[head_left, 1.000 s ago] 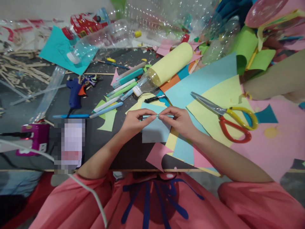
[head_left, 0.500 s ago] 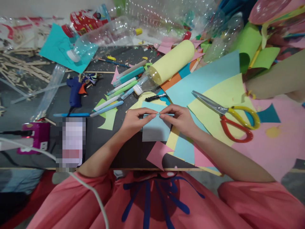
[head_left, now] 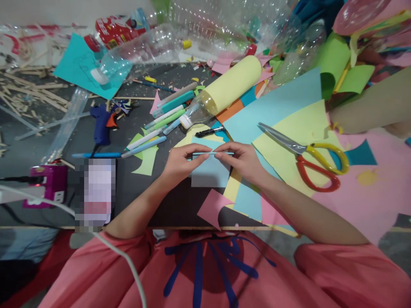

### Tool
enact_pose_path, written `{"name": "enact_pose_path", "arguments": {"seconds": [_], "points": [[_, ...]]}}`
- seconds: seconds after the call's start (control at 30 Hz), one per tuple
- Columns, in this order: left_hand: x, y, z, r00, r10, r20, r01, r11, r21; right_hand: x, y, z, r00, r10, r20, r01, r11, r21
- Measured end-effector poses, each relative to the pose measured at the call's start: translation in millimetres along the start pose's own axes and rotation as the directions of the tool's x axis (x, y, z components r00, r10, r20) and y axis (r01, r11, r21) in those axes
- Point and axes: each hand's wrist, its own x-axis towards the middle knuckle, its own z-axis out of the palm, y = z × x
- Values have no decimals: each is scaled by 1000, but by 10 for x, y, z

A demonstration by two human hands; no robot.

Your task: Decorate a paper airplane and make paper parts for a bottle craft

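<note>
My left hand [head_left: 183, 161] and my right hand [head_left: 242, 159] meet fingertip to fingertip at the middle of the table. Between thumbs and index fingers, both pinch a piece of light blue paper [head_left: 210, 174] along a thin straight edge. Whether that edge is a fold or a separate piece, I cannot tell. A black pen [head_left: 209, 131] lies just beyond my fingers. To the right, scissors [head_left: 302, 152] with one yellow and one red handle rest on yellow paper [head_left: 289, 164].
Several markers [head_left: 170, 115] and a yellow-wrapped bottle [head_left: 236, 83] lie ahead. Leftward are a blue glue gun [head_left: 101, 124], a phone [head_left: 98, 190], a purple power socket [head_left: 48, 186] and wooden sticks [head_left: 35, 92]. Another person's arm [head_left: 372, 102] reaches in at right. Clear bottles [head_left: 141, 51] fill the back.
Both hands keep their pinch on the light blue paper with barely any movement. The thin edge between the fingers tilts slightly differently.
</note>
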Motion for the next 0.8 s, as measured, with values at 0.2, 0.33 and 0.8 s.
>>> {"name": "enact_pose_path", "arguments": {"seconds": [0.2, 0.33, 0.8], "points": [[26, 44, -16, 992, -97, 86, 96, 995, 11, -9, 10, 1, 1000, -28, -7, 27, 999, -23], [30, 47, -18, 995, -65, 77, 64, 998, 13, -11, 12, 6, 999, -44, -8, 44, 999, -26], [5, 10, -20, 1000, -11, -11, 11, 1000, -10, 7, 14, 4, 999, 31, 8, -32, 996, 82]]}}
